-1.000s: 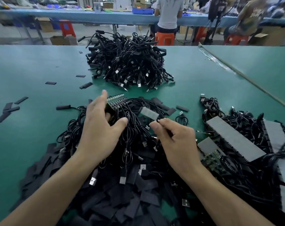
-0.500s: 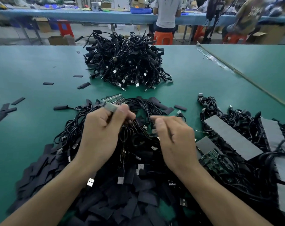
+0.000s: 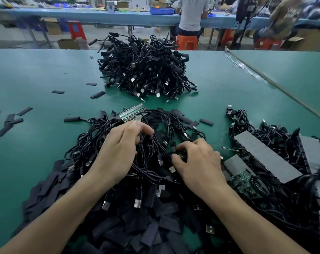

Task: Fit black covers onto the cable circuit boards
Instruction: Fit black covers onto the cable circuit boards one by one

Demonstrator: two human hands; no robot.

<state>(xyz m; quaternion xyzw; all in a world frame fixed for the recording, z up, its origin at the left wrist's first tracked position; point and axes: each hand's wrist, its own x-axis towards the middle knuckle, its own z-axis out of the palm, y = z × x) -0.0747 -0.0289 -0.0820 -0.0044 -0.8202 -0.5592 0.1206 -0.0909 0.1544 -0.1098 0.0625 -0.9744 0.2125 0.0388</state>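
My left hand (image 3: 122,151) lies on the tangle of black cables (image 3: 152,162) and pinches a small cable circuit board (image 3: 138,118), whose grey end sticks out past my fingertips. Just beyond it lies a strip of green circuit boards (image 3: 133,111). My right hand (image 3: 197,162) is lower and to the right, its fingers and thumb curled round a small dark piece (image 3: 182,155) in the tangle that looks like a black cover. A heap of loose black covers (image 3: 130,228) fills the near table under my forearms.
A big pile of black cables (image 3: 144,70) sits further back on the green table (image 3: 36,76). Grey board panels (image 3: 265,154) with wired cables lie on the right. Stray covers (image 3: 9,121) dot the left side. People sit at a blue bench (image 3: 100,15) behind.
My left hand closed on a small board and drew it back from the green strip. My right hand dropped from mid-air down into the cable tangle and curled its fingers.
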